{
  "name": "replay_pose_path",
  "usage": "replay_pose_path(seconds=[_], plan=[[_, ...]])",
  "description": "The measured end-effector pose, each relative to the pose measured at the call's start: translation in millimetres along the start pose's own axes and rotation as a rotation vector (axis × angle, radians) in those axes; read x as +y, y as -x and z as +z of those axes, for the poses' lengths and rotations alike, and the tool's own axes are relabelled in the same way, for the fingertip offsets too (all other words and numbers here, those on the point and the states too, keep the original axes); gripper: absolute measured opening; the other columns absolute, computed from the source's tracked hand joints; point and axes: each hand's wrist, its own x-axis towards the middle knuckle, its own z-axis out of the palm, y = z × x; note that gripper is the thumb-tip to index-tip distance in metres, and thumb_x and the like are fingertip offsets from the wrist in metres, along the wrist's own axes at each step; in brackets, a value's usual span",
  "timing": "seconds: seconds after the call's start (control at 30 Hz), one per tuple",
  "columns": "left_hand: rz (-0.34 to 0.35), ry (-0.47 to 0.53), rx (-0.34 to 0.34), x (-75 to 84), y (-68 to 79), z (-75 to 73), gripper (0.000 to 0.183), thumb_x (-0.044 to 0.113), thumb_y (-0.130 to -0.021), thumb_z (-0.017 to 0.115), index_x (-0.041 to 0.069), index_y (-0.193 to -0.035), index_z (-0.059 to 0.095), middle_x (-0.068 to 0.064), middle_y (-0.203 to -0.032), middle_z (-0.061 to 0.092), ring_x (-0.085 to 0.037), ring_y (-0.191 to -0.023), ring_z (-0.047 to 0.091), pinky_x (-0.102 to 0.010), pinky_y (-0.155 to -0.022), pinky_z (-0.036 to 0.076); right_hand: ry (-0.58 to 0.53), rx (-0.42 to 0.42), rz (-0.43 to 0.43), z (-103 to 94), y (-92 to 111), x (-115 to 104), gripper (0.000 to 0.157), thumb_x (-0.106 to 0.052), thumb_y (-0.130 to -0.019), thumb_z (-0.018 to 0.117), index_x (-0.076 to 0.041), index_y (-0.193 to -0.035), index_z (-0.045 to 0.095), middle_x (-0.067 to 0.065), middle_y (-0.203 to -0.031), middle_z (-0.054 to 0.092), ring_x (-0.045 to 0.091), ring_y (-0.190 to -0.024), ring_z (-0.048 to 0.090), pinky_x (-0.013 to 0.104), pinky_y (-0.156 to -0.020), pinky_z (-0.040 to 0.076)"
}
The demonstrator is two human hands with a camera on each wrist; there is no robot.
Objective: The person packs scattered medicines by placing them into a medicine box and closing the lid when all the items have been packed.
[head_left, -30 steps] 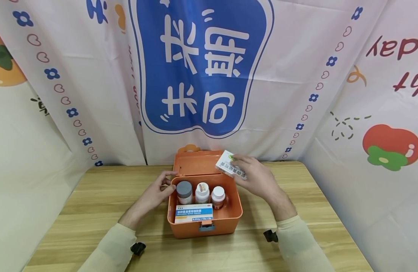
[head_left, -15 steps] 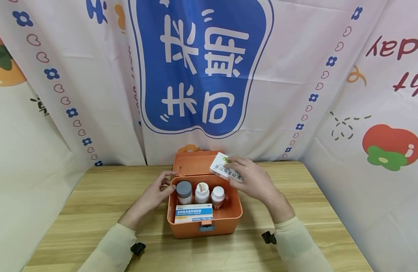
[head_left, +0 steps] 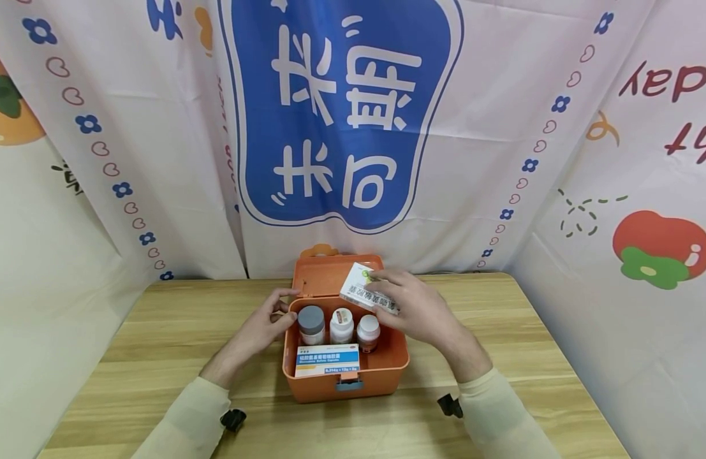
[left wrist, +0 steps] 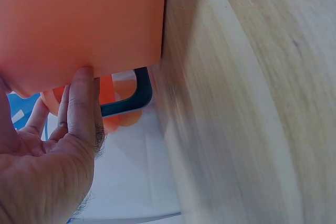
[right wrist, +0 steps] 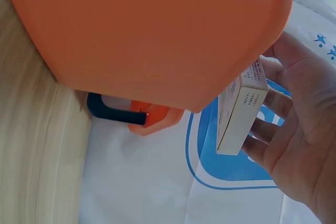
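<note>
An orange medicine box (head_left: 378, 384) stands on the table with its lid (head_left: 332, 275) tipped back. My left hand (head_left: 266, 324) holds the box at its back left corner. In the left wrist view its fingers (left wrist: 81, 103) touch the outer wall. My right hand (head_left: 424, 309) grips a white medicine carton (head_left: 357, 284), tilted over the box's back right rim. The right wrist view shows this carton (right wrist: 242, 109) from its edge. Inside the box stand a grey-capped bottle (head_left: 311, 319) and two white-capped bottles (head_left: 342, 322). A blue-and-white medicine carton (head_left: 327, 360) sits in front of them.
The wooden table (head_left: 502, 395) extends on both sides of the box. A blue latch (head_left: 349, 385) sits on the box's front, and a dark handle (left wrist: 137, 98) shows in the left wrist view. Printed cloth (head_left: 473, 159) hangs behind the table.
My right hand has brought the white carton left and slightly down, from beside the lid's right edge to above the back rim. The left hand and the box stay put.
</note>
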Motion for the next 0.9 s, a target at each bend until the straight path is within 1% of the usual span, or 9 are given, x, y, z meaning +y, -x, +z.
replay_pose_path(seconds=[0.13,0.3,0.47,0.67,0.9], plan=[[0.0,-0.001,0.003,0.0,0.0,0.2,0.049,0.021,-0.106,0.059,0.022,-0.153,0.044,-0.022,-0.119,0.058,-0.02,-0.087,0.063,-0.033,-0.065,0.055,0.01,0.013,-0.05,-0.5,0,-6,0.039,-0.041,-0.095,0.073,-0.033,-0.134,0.072,-0.009,-0.152,0.061,0.018,-0.139,0.059,0.045,-0.111,0.056],[0.001,0.005,0.003,-0.4,-0.1,0.2,0.049,0.02,-0.106,0.059,0.021,-0.153,0.044,-0.022,-0.119,0.058,-0.02,-0.086,0.063,-0.032,-0.063,0.054,0.021,0.021,-0.105,0.2,-1,-12,0.04,-0.04,-0.095,0.073,-0.033,-0.134,0.071,-0.009,-0.15,0.062,0.018,-0.138,0.061,0.043,-0.109,0.057],[0.001,0.002,0.003,-0.6,-0.3,0.3,0.049,0.02,-0.106,0.059,0.021,-0.153,0.044,-0.022,-0.119,0.057,-0.02,-0.085,0.063,-0.032,-0.063,0.054,0.022,0.021,-0.154,1.8,0,-18,0.04,-0.04,-0.096,0.072,-0.031,-0.135,0.071,-0.007,-0.15,0.062,0.019,-0.137,0.062,0.043,-0.112,0.056],[-0.006,0.004,0.005,-0.1,-0.2,0.7,0.049,0.021,-0.106,0.059,0.022,-0.153,0.044,-0.022,-0.118,0.057,-0.02,-0.085,0.062,-0.032,-0.062,0.054,0.014,-0.024,-0.17,1.8,0,-25,0.039,-0.042,-0.098,0.068,-0.033,-0.136,0.069,-0.008,-0.151,0.061,0.017,-0.139,0.059,0.042,-0.111,0.056],[-0.015,0.006,0.003,1.0,0.1,0.7,0.05,0.021,-0.106,0.059,0.023,-0.154,0.044,-0.022,-0.121,0.057,-0.022,-0.088,0.063,-0.033,-0.065,0.055,0.041,-0.06,-0.204,1.4,0,-33,0.042,-0.046,-0.099,0.066,-0.035,-0.139,0.068,-0.009,-0.154,0.059,0.018,-0.14,0.059,0.042,-0.11,0.057]])
